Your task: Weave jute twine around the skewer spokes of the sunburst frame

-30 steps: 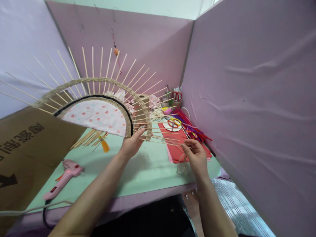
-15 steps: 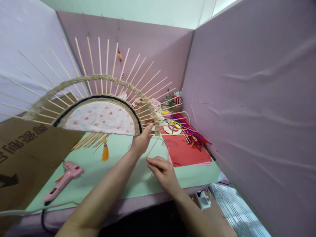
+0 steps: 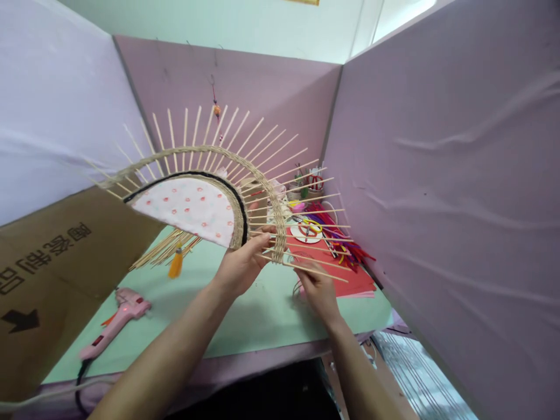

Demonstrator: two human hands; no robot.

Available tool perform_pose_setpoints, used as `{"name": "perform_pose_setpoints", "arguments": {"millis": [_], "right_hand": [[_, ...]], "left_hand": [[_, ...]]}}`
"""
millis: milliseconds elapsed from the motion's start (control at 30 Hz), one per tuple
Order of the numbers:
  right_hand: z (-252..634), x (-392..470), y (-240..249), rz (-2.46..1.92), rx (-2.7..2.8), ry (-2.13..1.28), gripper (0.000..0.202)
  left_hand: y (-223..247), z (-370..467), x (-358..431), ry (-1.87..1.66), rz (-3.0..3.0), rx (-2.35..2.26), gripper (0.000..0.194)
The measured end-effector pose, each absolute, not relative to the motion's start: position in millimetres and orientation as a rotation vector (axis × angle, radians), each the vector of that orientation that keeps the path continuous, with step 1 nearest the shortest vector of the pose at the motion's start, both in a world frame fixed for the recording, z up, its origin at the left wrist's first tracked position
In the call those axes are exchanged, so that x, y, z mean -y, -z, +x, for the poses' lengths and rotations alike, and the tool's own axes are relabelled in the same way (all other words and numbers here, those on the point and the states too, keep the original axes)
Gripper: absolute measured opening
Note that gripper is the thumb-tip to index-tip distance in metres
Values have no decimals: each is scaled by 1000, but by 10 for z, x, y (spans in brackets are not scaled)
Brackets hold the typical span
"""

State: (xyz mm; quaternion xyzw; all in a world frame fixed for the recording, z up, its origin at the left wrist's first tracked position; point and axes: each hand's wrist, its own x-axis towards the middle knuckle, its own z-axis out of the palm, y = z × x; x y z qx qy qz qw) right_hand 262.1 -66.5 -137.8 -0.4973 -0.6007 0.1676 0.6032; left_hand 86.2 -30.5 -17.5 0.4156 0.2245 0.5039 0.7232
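Observation:
A half-round woven fan (image 3: 188, 210) is held up over the table, with a dotted white cloth centre, a black edging, thin wooden sticks fanning outward and a band of twine (image 3: 227, 154) woven through them. My left hand (image 3: 245, 265) is closed on the fan's lower right end, thumb in front across the sticks. Just right of the band's lower end, my right hand (image 3: 318, 286) pinches the loose twine beside the lowest sticks. Its fingertips are partly hidden behind a stick, and a loop of twine hangs near them.
A pink glue gun (image 3: 116, 321) lies at the left near a cardboard box (image 3: 48, 274). Behind the fan are a bundle of sticks (image 3: 160, 251) and a yellow tassel (image 3: 175, 263). Red paper (image 3: 350, 280), scissors (image 3: 312, 226) and pipe cleaners (image 3: 350, 248) lie at the right.
The fan has tilted, its right end lower and its left end drawn inward. My right hand has moved right and up, from below the band to beside the lowest sticks.

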Motion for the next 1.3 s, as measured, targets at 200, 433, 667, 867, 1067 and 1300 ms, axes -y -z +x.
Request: {"name": "perform_pose_setpoints", "arguments": {"millis": [200,433,667,867,1067,1300], "right_hand": [[2620,603,1279,-1124,1060,-565,20],[2443,586,1218,-1099,1024,-773,24],[2351,511,1134,-1131,1085,-815,19],[2328,488,1192,-1130,1270,-978,23],[2433,657,1318,-1144,1398,-787,25],[2211,999,1320,-951,1342,-369,23]], "left_hand": [[252,766,414,-953,898,-494,25],[453,698,579,-841,747,-459,35],[695,668,659,-756,605,-531,22],[687,657,650,-869,600,-530,19],[709,584,535,-912,639,-534,12],[682,621,400,-1034,679,-570,9]]}}
